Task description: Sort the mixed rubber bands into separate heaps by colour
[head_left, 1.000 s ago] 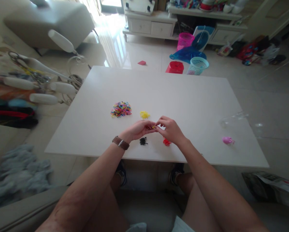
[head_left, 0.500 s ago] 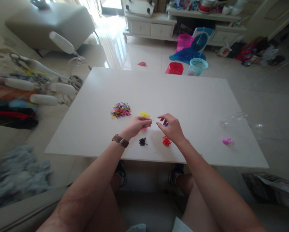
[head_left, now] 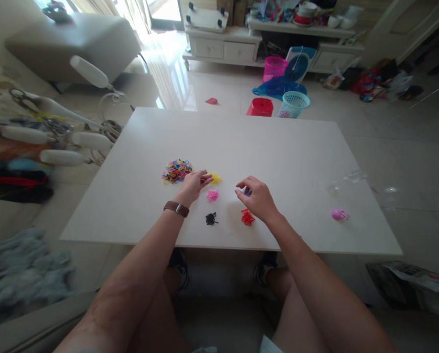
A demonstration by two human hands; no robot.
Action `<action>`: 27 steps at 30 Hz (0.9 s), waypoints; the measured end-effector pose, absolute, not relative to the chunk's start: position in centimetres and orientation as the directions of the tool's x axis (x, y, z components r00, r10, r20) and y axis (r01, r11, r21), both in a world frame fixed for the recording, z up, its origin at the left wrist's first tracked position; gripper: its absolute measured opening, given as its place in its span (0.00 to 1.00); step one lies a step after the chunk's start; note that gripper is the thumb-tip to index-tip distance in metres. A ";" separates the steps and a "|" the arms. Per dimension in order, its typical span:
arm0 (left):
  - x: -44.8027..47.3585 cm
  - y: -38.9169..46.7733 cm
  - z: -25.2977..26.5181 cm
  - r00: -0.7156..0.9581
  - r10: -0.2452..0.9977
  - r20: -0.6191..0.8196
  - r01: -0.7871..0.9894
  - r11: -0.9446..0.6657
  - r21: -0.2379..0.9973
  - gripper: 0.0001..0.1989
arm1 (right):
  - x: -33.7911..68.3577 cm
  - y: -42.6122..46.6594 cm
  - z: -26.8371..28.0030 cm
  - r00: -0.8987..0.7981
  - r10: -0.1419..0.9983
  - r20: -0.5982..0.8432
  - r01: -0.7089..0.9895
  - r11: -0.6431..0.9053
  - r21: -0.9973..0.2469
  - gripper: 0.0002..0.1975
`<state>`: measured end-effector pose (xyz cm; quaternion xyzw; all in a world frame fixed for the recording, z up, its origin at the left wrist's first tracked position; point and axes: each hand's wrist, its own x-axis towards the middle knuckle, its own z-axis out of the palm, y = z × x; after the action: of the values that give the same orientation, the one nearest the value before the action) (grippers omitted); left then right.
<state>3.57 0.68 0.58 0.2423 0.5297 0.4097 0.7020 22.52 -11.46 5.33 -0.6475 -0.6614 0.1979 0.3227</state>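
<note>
My left hand (head_left: 195,185) is between the mixed heap of small rubber bands (head_left: 176,171) and the small yellow pile (head_left: 215,178). Its fingers are stretched out over the edge of the yellow pile, and I see nothing held in them. My right hand (head_left: 254,195) hovers with fingers curved and thumb apart, above a blue pile (head_left: 246,191) that it partly hides. Separate piles of pink bands (head_left: 212,195), black bands (head_left: 211,218) and red bands (head_left: 247,217) lie nearer the front edge, around and between my hands.
The piles lie on a white table (head_left: 278,147). A pink-purple toy-like object (head_left: 339,214) and a clear, see-through item (head_left: 348,181) are at its right. Beyond the far edge stand a red bin (head_left: 260,107) and a light-blue basket (head_left: 294,104). A lamp (head_left: 90,73) is at the left.
My left hand has moved left, from beside my right hand toward the mixed heap. Its pinch on a yellow band has opened. My right hand stays over the blue pile.
</note>
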 end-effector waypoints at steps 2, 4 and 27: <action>3.8 0.4 1.2 0.151 0.804 -0.576 -0.366 0.586 0.723 0.04 | 22.6 -11.5 5.4 0.047 0.985 0.169 0.731 0.081 -0.678 0.02; 4.1 -0.2 1.9 0.258 0.761 -0.595 -0.390 0.645 0.657 0.08 | 22.6 -11.5 5.5 0.048 0.984 0.170 0.734 0.080 -0.674 0.02; 5.5 -5.0 2.6 0.612 0.598 -0.518 -0.290 0.779 0.556 0.10 | 20.5 -11.2 4.3 -0.058 0.985 0.164 0.736 0.153 -0.659 0.06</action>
<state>5.55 -5.05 2.59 0.2138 0.3595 0.2547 0.8719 20.52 -11.15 4.33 -0.6171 -0.6972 0.2067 0.3005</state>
